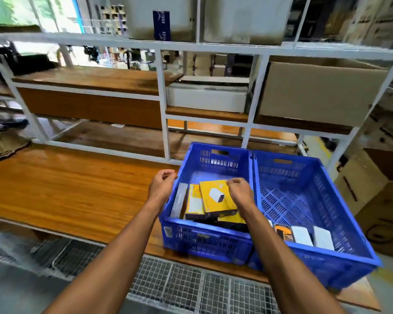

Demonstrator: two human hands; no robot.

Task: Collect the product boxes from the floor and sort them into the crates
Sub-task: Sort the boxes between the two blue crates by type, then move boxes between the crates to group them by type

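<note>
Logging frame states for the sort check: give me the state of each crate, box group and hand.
left crate: on the wooden bench, partly filled
yellow box: on top of the left crate's pile, tilted
right crate: touching the left crate, mostly empty
small boxes: row along the right crate's near wall
left hand: fingers curled, holding nothing, above the left crate's left rim
right hand: fingers curled, over the yellow box, grip unclear
</note>
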